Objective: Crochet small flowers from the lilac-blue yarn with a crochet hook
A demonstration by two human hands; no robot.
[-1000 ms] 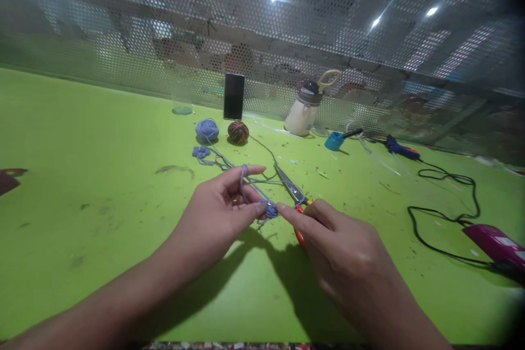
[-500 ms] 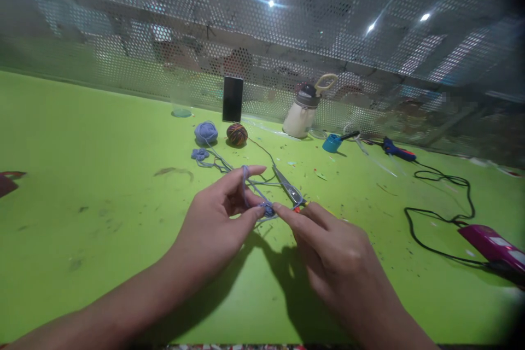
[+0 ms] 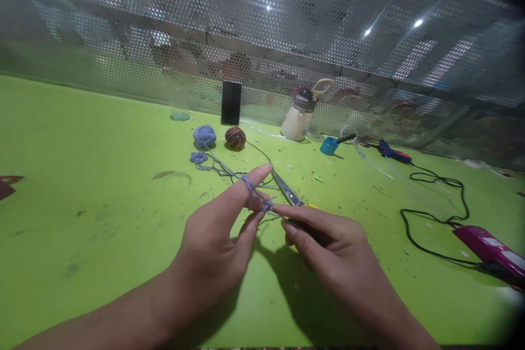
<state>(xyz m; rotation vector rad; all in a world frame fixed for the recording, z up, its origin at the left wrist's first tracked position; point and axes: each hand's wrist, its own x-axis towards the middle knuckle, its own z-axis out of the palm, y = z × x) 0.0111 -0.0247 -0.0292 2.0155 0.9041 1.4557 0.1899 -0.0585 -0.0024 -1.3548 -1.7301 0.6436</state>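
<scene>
Left hand [image 3: 215, 235] has rotated, pinching the small yarn piece [image 3: 268, 206].

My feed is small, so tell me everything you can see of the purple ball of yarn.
The purple ball of yarn is rounded, wound from soft-looking strands. It rests on the green table, left of the multicoloured ball and behind a flower-shaped piece. One strand trails toward the left hand; no hand touches the ball.

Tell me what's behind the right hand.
Beyond the right hand, scissors lie on the green table: metal blades and a bit of yellow show. The hand hides the rest, so I can't see the handles fully.
</scene>
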